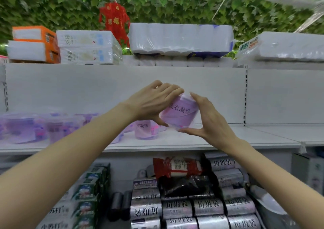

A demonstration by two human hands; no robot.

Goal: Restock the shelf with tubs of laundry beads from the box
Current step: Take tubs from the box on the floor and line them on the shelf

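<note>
Gripping tilted tub in left hand and right hand, both curled round it, low over shelf right of shelved tub; may topple or knock latter if released unlevelled.

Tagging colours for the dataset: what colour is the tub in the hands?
Light purple tub with dark printed characters; clearest in the head view.

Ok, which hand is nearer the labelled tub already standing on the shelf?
Left. The left hand grips the held tub just above and beside the standing tub; the right hand holds the held tub's other side, further to the right.
</note>
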